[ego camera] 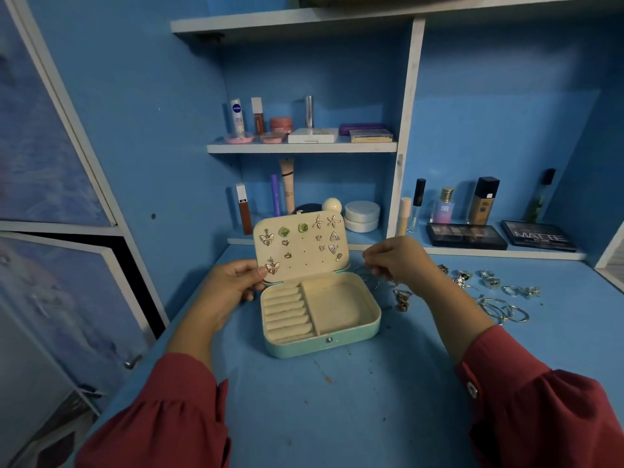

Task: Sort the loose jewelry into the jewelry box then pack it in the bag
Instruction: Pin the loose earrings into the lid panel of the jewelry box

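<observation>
- Fingers of the left hand (pixel 233 282) pinch the lid (pixel 300 246) at its lower left corner, thumb on the cream lining beside a butterfly earring (pixel 272 267), keeping it upright.
- Fingers of the right hand (pixel 393 261) are curled together and pinch a thin chain (pixel 366 275) that trails down over the box's 2 o'clock corner; the links are too fine to make out.
- Box (pixel 320 319) sits open mid-worktop (pixel 337 400), ring rolls on its 9 o'clock side, an empty tray on its 3 o'clock side.
- Chain looks featherlight, limp and prone to tangling or snagging on the lid's earrings; best pinched near one end and lowered in a coil into the tray.
- Loose rings (pixel 489 282) and bangles (pixel 503 310) lie at 3 o'clock from the box, well apart from it; a gold piece (pixel 401 300) lies just beside its wall.
- Rings seem hard, smooth and slippery: pinch across the band and press into the rolls.
- Box looks light and rigid; once shut, hold it by both long sides.
- No bag shows.
</observation>
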A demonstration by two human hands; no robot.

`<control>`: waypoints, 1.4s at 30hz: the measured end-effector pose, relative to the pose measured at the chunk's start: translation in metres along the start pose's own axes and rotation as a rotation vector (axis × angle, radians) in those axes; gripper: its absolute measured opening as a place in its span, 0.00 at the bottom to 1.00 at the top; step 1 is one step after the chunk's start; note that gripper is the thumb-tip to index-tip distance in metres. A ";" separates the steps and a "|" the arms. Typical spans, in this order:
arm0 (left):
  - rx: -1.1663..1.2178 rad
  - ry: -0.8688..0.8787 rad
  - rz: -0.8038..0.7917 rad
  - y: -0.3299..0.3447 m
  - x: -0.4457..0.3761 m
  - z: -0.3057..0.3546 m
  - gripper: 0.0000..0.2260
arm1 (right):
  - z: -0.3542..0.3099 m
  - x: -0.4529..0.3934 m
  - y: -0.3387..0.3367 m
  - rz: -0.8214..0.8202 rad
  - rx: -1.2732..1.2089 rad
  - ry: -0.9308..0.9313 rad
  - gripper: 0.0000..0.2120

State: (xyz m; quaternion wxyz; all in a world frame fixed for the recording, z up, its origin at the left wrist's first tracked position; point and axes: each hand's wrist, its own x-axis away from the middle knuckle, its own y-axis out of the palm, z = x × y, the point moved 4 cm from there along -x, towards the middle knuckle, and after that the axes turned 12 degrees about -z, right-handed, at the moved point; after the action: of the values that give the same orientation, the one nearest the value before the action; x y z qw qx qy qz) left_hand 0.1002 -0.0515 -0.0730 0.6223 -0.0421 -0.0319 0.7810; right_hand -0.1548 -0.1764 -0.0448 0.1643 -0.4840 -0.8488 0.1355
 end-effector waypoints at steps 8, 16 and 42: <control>0.015 0.009 0.056 0.000 0.000 -0.006 0.06 | -0.003 0.023 -0.013 -0.216 0.541 0.062 0.03; 0.019 0.011 0.042 0.001 -0.001 -0.007 0.06 | 0.002 0.042 -0.013 -0.209 0.681 0.026 0.04; 0.024 0.013 0.016 -0.004 -0.011 -0.003 0.05 | -0.030 0.032 0.046 -0.018 0.258 -0.186 0.07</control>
State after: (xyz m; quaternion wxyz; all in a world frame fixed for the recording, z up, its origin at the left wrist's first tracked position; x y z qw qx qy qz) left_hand 0.1070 -0.0618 -0.0755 0.6165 -0.0400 -0.0183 0.7861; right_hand -0.1217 -0.1240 -0.0308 0.1470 -0.4367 -0.8400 0.2863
